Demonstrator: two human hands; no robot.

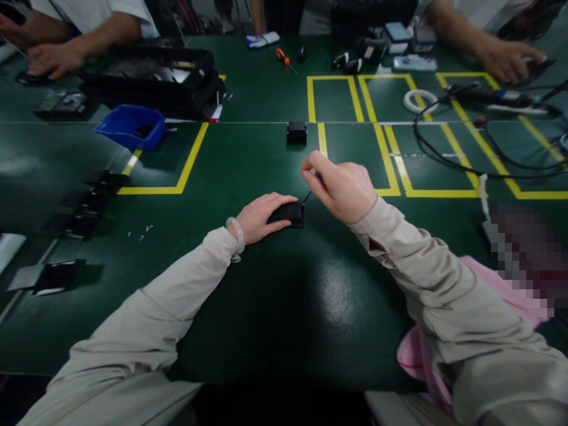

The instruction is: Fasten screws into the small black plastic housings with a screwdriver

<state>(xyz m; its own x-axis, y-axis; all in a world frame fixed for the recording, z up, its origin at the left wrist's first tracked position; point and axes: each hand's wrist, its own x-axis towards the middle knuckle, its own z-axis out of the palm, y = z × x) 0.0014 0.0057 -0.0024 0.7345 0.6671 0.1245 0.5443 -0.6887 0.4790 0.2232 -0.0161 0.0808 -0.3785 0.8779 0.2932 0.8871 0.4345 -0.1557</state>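
A small black box (291,214) lies on the green table, with the thumb and fingers of my left hand (258,219) closed around its left part. My right hand (341,184) is raised just right of the box, its fingers pinched on a thin dark screwdriver (306,198). The shaft slants down to the right end of the box; its handle is mostly hidden in my fingers. Farther back on the table sits a second black box (297,133).
A blue bin (133,126) and a long black case (151,80) stand at the left. Small screws (142,238) and black parts (91,204) lie nearer. Black cables (426,142) and a white ring (420,101) lie at right. Across the table, other people's hands are working.
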